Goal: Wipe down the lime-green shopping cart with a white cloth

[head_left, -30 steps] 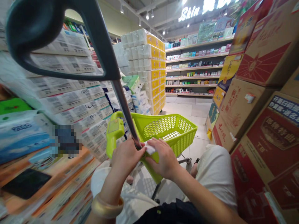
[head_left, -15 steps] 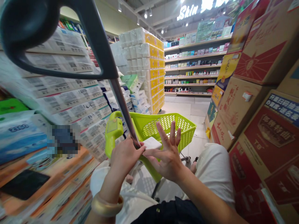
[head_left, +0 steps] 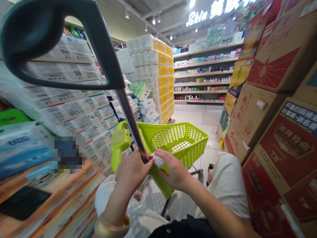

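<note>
My left hand (head_left: 133, 167) is closed around the lower end of a metal pole (head_left: 131, 122), with its thumb near the white cloth. The pole leans up to the left and ends in a large dark grey loop handle (head_left: 99, 46). My right hand (head_left: 177, 172) is closed over a folded white cloth or tissue (head_left: 158, 160), pressing it against the green handlebar (head_left: 162, 181) of a small shopping cart. Part of the cloth is hidden under my fingers. Beyond my hands stands the cart's lime-green basket (head_left: 190, 153), with slotted walls.
Stacked wrapped packs (head_left: 81, 72) rise on the left, with a black phone-like slab (head_left: 24, 202) on orange boxes (head_left: 74, 191). Yellow-and-white tissue packs (head_left: 158, 79) stand ahead. Red and brown cartons (head_left: 274, 132) line the right. Shelves (head_left: 203, 72) fill the back.
My right hand has come down from a spread-finger pose onto the white cloth, which now lies pressed and partly covered. My left hand keeps its grip on the pole.
</note>
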`<state>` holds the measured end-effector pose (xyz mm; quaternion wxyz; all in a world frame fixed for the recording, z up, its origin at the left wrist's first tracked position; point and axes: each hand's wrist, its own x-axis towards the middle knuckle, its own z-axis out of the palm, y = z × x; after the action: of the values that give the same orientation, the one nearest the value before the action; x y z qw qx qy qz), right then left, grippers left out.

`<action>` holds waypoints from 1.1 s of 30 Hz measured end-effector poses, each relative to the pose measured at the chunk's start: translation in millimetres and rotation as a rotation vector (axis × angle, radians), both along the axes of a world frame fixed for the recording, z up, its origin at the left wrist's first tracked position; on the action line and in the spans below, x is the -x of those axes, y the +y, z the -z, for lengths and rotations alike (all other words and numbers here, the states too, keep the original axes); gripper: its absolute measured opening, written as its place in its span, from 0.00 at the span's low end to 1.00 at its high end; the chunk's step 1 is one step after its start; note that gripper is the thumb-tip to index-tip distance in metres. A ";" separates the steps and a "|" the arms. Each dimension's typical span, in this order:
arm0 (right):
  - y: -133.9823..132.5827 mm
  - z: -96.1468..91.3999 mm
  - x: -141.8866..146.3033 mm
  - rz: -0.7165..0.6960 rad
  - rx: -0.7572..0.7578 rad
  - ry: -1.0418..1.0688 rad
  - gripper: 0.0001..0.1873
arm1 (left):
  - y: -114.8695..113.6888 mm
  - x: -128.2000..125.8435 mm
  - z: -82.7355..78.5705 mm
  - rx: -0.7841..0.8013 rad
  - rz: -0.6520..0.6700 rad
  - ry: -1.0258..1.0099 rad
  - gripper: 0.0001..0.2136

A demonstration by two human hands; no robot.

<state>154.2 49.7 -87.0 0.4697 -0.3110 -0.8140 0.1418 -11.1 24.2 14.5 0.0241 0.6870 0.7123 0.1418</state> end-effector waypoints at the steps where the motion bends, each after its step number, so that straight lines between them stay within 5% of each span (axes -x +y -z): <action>1: 2.6 1.2 -0.1 0.016 0.017 0.040 0.38 | 0.3 0.8 0.5 -0.002 0.001 -0.004 0.11; 9: 17.6 1.9 0.2 0.011 0.057 0.291 0.14 | -1.7 1.4 0.8 0.004 0.020 0.016 0.11; 15: 14.0 -2.6 6.3 0.230 -0.165 0.317 0.16 | -2.4 2.8 3.4 -0.028 0.031 0.052 0.11; 21: 1.3 1.5 13.0 0.039 -0.224 0.074 0.25 | -3.1 3.4 6.6 -0.044 0.015 0.069 0.11; 27: -16.8 -10.8 17.1 0.092 -0.110 -0.040 0.26 | -4.9 4.8 8.1 -0.062 -0.001 0.063 0.11; 33: -17.7 -19.4 18.7 0.059 -0.066 -0.029 0.17 | -6.6 6.8 5.7 -0.067 -0.009 0.094 0.11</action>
<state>135.5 32.0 -67.7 0.4718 -0.3213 -0.8154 0.0963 -17.8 17.6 8.8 -0.0331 0.6900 0.7107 0.1331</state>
